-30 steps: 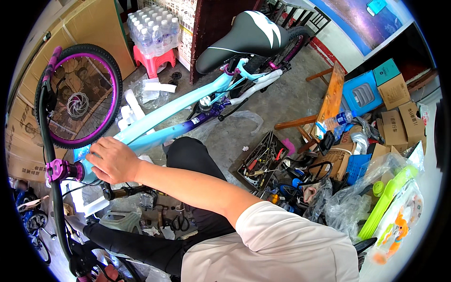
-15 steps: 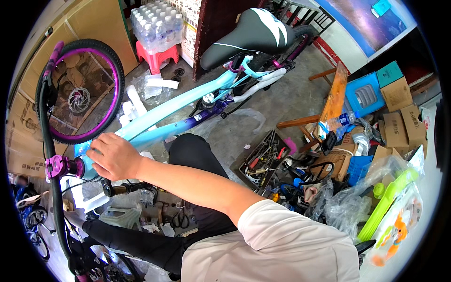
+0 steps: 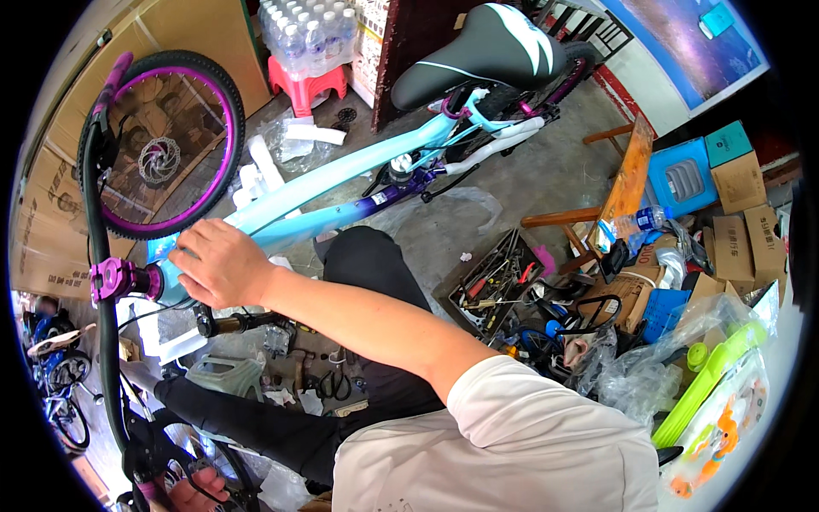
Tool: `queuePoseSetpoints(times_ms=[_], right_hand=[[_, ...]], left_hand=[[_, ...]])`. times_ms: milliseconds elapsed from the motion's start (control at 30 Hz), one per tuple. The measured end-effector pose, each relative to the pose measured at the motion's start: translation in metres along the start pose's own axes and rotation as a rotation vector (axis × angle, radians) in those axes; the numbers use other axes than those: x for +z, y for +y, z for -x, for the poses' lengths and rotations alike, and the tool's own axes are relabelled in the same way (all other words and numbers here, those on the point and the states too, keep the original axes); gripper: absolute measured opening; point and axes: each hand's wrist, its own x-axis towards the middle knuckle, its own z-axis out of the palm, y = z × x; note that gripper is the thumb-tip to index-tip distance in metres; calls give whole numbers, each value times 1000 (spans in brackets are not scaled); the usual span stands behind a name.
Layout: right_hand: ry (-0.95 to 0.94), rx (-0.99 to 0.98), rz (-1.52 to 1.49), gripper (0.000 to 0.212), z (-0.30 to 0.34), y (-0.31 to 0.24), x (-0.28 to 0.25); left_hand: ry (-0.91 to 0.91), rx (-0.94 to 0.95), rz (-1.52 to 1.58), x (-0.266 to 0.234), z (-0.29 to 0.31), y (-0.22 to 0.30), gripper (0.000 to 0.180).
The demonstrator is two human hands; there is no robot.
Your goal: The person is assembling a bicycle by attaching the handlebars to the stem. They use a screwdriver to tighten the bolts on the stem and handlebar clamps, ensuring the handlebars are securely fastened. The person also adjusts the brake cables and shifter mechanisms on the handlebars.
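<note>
A light blue bicycle frame (image 3: 341, 182) with purple parts slants across the view, with a black and white saddle (image 3: 478, 53) at its far end. My right hand (image 3: 223, 264) lies on its front end with fingers curled over the tube, just right of the purple stem (image 3: 126, 280). From the stem the black handlebar (image 3: 107, 358) curves toward both far and near ends. My left hand (image 3: 198, 491), partly cut off at the lower edge, is at the near grip and brake lever, seemingly closed round the grip. A purple-rimmed wheel (image 3: 223, 171) with a brake disc stands behind the handlebar.
Right of my knee, a tool tray (image 3: 455, 294) holds several hand tools. Beyond it are a wooden stool (image 3: 627, 171), a blue plastic stool (image 3: 682, 175), cardboard boxes (image 3: 732, 243) and plastic wrap. A red stool (image 3: 303, 90) bears bottled water (image 3: 311, 38). Foam pieces (image 3: 260, 158) litter the floor.
The whole scene has shifted a little to the right in view. My left hand has come into sight at the near handlebar end. My right hand stays on the bicycle frame.
</note>
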Motion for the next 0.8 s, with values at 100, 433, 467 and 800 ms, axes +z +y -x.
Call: queuePoseSetpoints(times_ms=[100,433,467,800], right_hand=[[-48,60,-96,34,-1,-4,-5],[-154,403,314,21,34,96,-224],[-143,477,454,24,56,117,-252],[-375,310,1008,26,117,190,-319]], left_hand=[[-102,30,204,0,-4,-4,59],[359,-131,373,-40,-72,-202,47],[343,-124,393,-25,-74,-210,44],[45,-167,106,54,-101,-240,28]])
